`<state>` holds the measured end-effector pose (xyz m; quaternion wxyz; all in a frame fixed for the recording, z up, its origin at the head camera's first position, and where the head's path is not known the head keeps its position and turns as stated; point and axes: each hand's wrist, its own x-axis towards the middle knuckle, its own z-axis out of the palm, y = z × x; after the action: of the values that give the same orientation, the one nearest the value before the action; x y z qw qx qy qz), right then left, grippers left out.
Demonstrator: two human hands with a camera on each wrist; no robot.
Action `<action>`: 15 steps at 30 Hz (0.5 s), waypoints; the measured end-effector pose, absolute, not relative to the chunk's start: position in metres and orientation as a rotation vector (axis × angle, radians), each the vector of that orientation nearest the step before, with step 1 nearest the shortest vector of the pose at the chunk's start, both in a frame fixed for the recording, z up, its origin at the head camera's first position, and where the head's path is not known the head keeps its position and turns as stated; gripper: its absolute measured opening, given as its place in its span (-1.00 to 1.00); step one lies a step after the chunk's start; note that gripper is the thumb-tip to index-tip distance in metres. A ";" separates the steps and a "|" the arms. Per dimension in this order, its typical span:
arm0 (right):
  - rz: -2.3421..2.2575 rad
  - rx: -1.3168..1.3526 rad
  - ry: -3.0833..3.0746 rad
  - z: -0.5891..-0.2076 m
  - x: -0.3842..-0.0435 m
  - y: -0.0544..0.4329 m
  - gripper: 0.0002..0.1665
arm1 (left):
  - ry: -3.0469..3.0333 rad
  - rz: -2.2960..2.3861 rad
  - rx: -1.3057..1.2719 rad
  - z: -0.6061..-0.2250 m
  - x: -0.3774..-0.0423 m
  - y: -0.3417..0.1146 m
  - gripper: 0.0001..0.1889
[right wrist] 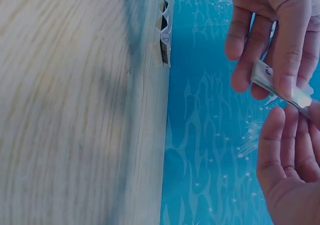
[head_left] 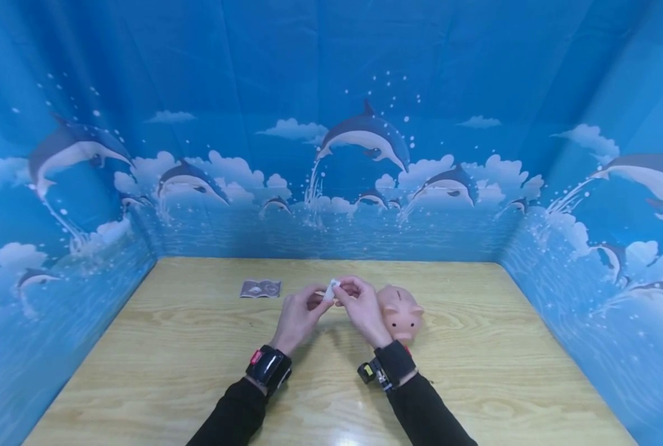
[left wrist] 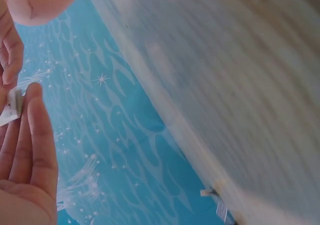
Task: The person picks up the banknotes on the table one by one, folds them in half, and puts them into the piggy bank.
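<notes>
Both hands meet over the table around a small, folded whitish strip of paper (head_left: 331,290). The left hand (head_left: 299,316) pinches the strip between thumb and fingers. From the other side, the right hand (head_left: 364,310) pinches it too. In the right wrist view the folded strip (right wrist: 264,76) shows flat layers and a dark printed mark, with a thumb pressed on it. Only a corner of the strip (left wrist: 12,107) shows in the left wrist view. A pink piggy bank (head_left: 403,320) stands just right of the right hand, its coin slot facing up.
A dark, creased printed paper (head_left: 260,288), like a banknote, lies on the wooden table (head_left: 197,347) to the left of the hands. Seen low in the right wrist view, the creased paper (right wrist: 165,35) bulges in folds. A blue dolphin-print curtain (head_left: 331,229) encloses the back and sides.
</notes>
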<state>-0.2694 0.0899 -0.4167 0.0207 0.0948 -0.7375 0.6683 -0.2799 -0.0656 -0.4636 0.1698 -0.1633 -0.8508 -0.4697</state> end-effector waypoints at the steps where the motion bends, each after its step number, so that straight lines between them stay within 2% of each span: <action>1: 2.081 0.275 -2.271 -0.417 -0.270 0.090 -0.73 | -2.405 -1.320 -0.467 -0.464 -0.280 -0.066 -0.74; 9: 2.084 0.182 -2.157 -0.430 -0.280 0.089 -0.74 | -2.343 -1.179 -0.536 -0.465 -0.280 -0.067 -0.83; 15: 2.086 0.167 -2.101 -0.444 -0.289 0.090 -0.70 | -2.350 -1.132 -0.558 -0.464 -0.280 -0.066 -0.81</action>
<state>-0.2893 0.0895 -0.4440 0.0879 0.0561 -0.7057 0.7008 -0.2799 -0.0655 -0.4643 0.2349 -0.2034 -0.8563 -0.4125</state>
